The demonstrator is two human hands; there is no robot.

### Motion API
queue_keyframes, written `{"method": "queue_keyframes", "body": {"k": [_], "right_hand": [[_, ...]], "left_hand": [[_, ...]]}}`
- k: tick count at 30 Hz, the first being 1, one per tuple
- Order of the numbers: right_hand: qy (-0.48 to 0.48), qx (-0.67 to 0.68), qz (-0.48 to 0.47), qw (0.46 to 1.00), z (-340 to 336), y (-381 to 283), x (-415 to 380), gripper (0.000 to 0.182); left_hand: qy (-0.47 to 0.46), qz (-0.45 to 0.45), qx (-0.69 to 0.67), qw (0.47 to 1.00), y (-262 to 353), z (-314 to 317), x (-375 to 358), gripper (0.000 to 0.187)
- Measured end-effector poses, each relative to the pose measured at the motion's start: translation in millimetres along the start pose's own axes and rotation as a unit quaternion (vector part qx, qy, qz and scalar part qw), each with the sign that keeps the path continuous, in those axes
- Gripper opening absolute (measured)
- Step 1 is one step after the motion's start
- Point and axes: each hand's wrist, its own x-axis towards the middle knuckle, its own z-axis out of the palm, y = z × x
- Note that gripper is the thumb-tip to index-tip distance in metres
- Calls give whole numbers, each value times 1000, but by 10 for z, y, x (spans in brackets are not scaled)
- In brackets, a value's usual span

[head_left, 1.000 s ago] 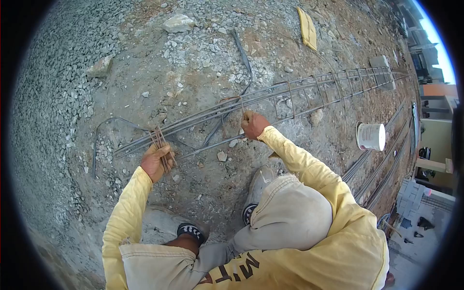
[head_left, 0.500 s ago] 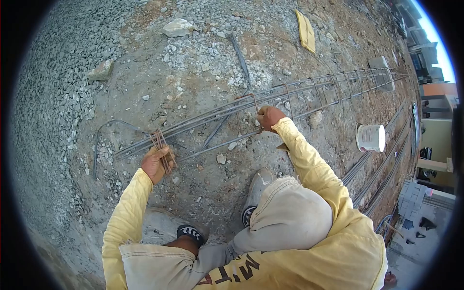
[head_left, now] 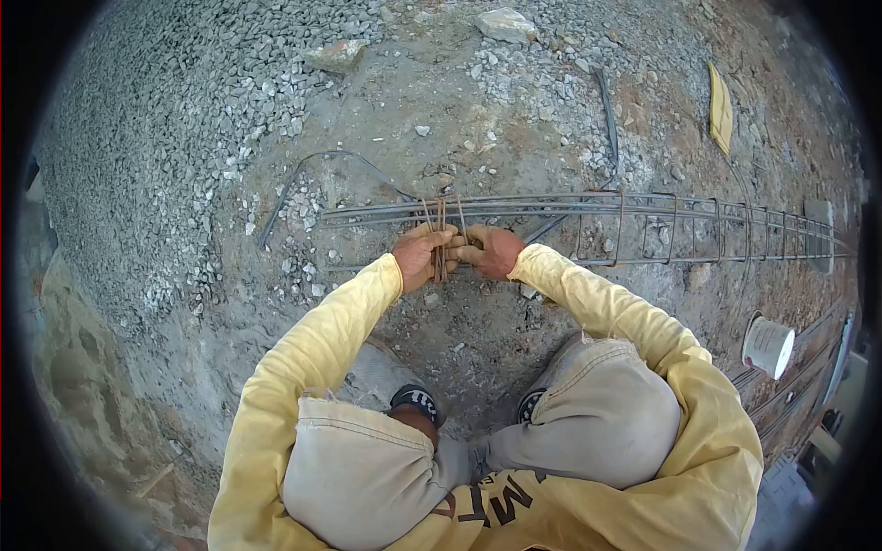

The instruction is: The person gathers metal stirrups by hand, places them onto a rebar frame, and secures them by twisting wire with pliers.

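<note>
2 trousered knees (head_left: 363, 464) are seen nearest, spread apart. Beyond them, 2 hands are held side by side. By the left hand (head_left: 415, 258), 1 bundle of thin wire hoops (head_left: 442, 266) is gripped in closed fingers, overlapping the bars in view; its hoops cannot be counted surely. The fingers of the right hand (head_left: 496, 253) are curled against the bundle's side; whether a hoop is pinched by them cannot be told. Behind, several long bars (head_left: 367, 213) are laid across the ground and are ringed at right by more hoops, forming 1 cage (head_left: 621, 230). 1 white bucket (head_left: 764, 344) is seen at right; farther off, 1 grey block (head_left: 816, 208), 1 yellow piece (head_left: 720, 115) and 2 large stones (head_left: 507, 26) are shown. Since 0.5 s ago, the right hand has been brought from a hoop on the bars to the left hand, and the cage is now shown more level.
</note>
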Motion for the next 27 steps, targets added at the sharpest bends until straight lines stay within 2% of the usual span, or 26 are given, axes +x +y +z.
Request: {"method": "queue_keyframes", "body": {"k": [2, 7, 12, 17, 23, 24, 26, 27], "right_hand": [[-64, 89, 69, 991, -7, -39, 93, 29], [-3, 114, 122, 986, -128, 206, -55, 17], [83, 128, 150, 977, -365, 505, -466, 18], [127, 175, 153, 964, -526, 798, -617, 20], [96, 50, 166, 980, -562, 663, -587, 28], [126, -49, 141, 981, -538, 717, -557, 29], [184, -242, 84, 949, -510, 747, -532, 29], [222, -229, 72, 945, -503, 764, -546, 30]], "left_hand": [[0, 5, -17, 1000, 4, -39, -18, 14], [-17, 9, -27, 999, 66, -214, -163, 17], [-51, 0, -39, 998, 108, -319, -195, 22], [6, -1, 19, 1000, 81, -107, -118, 20], [17, 0, 79, 997, 38, -27, -28, 24], [20, 1, 86, 996, 38, -20, -13, 24], [24, -1, 98, 995, 36, 0, 31, 25], [27, -4, 102, 994, 33, 0, 45, 26]]}}
